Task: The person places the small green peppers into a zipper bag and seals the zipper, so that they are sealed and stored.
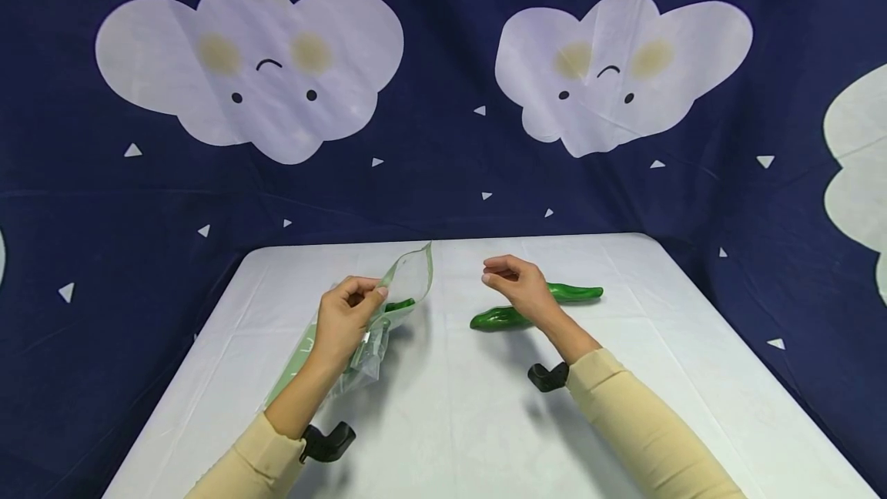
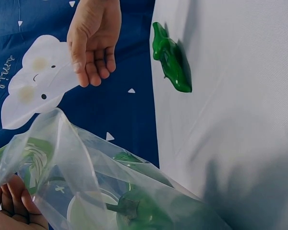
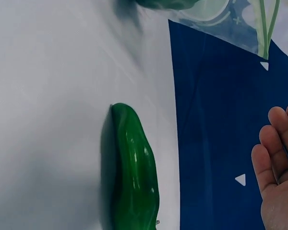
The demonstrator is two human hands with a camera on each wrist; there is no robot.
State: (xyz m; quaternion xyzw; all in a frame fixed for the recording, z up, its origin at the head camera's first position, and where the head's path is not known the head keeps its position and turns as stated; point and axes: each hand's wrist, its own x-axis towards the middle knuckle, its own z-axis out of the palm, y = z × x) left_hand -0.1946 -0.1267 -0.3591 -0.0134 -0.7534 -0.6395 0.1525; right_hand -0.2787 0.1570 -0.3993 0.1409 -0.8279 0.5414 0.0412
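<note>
My left hand (image 1: 346, 318) pinches the rim of a clear plastic bag (image 1: 410, 272) with green printing. The bag's mouth stands open, tilted toward the right. Inside the bag, green peppers (image 2: 141, 211) show through the plastic, one with its stem visible. My right hand (image 1: 520, 283) hovers above the table with loosely bent fingers, holding nothing. Below it lies a shiny long green pepper (image 1: 500, 319), also seen in the right wrist view. More green pepper (image 1: 577, 293) shows beyond my wrist, which hides whether it is a separate one.
A white cloth covers the table (image 1: 450, 422). Behind it hangs a dark blue curtain (image 1: 443, 175) printed with clouds and small triangles, close to the table's far edge. Each wrist carries a black camera mount (image 1: 547, 377).
</note>
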